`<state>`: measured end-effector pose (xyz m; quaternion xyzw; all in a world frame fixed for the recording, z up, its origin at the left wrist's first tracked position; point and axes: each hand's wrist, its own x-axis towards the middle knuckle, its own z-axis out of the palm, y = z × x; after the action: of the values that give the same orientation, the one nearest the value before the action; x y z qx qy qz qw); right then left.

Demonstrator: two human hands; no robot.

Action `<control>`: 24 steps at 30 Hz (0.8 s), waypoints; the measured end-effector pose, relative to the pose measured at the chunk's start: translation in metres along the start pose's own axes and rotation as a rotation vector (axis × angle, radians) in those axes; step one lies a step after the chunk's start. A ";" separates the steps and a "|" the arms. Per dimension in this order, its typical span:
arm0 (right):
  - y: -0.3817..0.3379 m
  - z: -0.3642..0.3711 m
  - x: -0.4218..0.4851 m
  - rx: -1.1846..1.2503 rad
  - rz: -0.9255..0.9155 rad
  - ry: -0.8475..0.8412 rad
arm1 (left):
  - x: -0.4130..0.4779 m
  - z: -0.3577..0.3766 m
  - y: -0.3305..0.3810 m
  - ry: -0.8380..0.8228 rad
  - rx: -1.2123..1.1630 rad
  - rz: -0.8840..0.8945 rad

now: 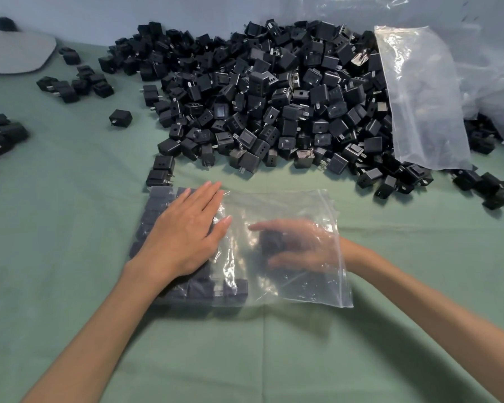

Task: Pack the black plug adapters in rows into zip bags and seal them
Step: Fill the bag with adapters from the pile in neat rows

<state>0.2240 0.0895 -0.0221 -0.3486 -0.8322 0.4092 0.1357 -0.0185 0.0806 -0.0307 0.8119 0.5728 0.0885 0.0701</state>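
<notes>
A person's two bare hands work at a clear zip bag (303,289) lying flat at the centre of a green-covered tabletop (70,242). The left hand (186,231) rests palm down on top of the bag's 9 o'clock half, fingers straight and together, pressing on packed adapters (198,289) that sit in neat rows inside the plastic. The right hand (300,248) reaches in through the bag's open edge at 3 o'clock and is seen blurred through the plastic; its fingers are curled around a single adapter (272,241) near the middle of the bag, index finger extended towards 9 o'clock. At 12 o'clock, just beyond the bag, lies a large loose pile of black plug adapters (274,97). A second clear bag (419,97) lies over the pile's 2 o'clock side. Small scattered groups of adapters (73,85) sit at 10 o'clock, and another cluster (0,135) is at 9 o'clock by the frame edge. A flat grey object (15,50) lies at 10 o'clock, far off.
</notes>
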 end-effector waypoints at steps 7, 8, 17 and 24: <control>-0.007 0.027 0.023 -0.340 -0.247 0.113 | 0.001 0.000 0.000 -0.003 -0.006 0.002; -0.009 0.029 0.025 -0.306 -0.258 0.110 | 0.001 0.000 0.000 -0.002 -0.005 0.001; -0.015 0.021 0.026 -0.096 -0.211 -0.044 | 0.001 0.001 -0.001 -0.007 0.019 0.004; -0.009 0.029 0.025 0.104 -0.153 -0.006 | 0.001 0.001 -0.001 0.008 0.019 0.008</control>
<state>0.1865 0.0860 -0.0344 -0.2751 -0.8344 0.4416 0.1820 -0.0184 0.0819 -0.0322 0.8143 0.5708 0.0866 0.0596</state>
